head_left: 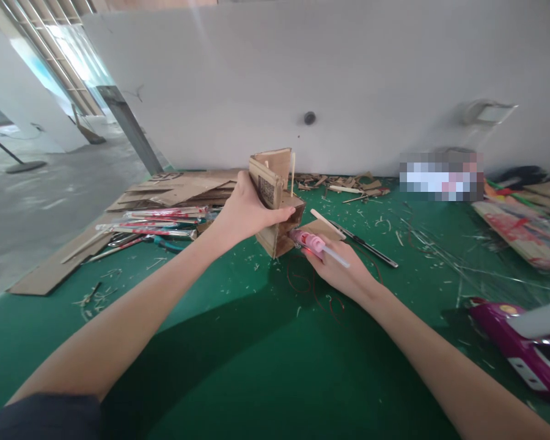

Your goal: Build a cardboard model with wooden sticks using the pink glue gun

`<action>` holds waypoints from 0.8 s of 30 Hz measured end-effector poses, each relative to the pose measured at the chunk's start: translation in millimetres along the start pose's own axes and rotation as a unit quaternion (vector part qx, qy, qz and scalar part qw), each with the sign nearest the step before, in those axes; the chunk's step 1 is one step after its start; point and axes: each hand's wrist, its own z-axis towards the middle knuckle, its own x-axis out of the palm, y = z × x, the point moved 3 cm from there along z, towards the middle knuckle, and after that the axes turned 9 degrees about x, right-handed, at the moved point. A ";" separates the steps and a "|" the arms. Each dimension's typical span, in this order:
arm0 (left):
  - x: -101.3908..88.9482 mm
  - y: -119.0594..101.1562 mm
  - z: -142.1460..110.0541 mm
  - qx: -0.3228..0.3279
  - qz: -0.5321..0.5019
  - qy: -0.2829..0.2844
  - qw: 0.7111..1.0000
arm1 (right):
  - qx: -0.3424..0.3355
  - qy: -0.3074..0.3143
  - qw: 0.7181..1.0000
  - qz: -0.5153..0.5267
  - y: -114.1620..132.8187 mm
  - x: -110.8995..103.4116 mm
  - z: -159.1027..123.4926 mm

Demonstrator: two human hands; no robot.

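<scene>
My left hand (245, 211) grips a small cardboard box (275, 162) from its left side, thumb across the front, and holds it tilted above the table. The box has a printed patch, and thin wooden sticks stand up from it. In my right hand (341, 269) is a pink hot glue gun (310, 242) with a translucent glue stick (337, 254) jutting from its back. Its nozzle end is at the lower right side of the box; the tip is hidden. Just beyond my right hand lie a flat cardboard piece (319, 228) and a utility knife (371, 247).
Cardboard sheets (183, 186) and wrapped bundles of sticks (151, 231) lie on the left, beside teal-handled pliers (167, 244). Cardboard scraps (334, 183) lie along the wall. A purple object (508, 342) sits at right. A thin reddish cord (316, 296) trails on the green table (238, 379).
</scene>
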 end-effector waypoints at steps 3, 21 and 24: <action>-0.6 -1.8 -0.2 -0.006 -0.002 0.003 1.000 | 0.009 0.007 1.000 0.012 1.2 -1.5 -0.2; -2.2 -1.2 -0.1 0.000 -0.035 -0.001 0.999 | -0.002 0.012 0.999 0.049 -7.3 -3.0 -2.1; -2.4 -2.5 -0.6 -0.005 -0.027 0.004 1.000 | -0.039 0.007 0.997 0.059 -7.1 -3.8 0.7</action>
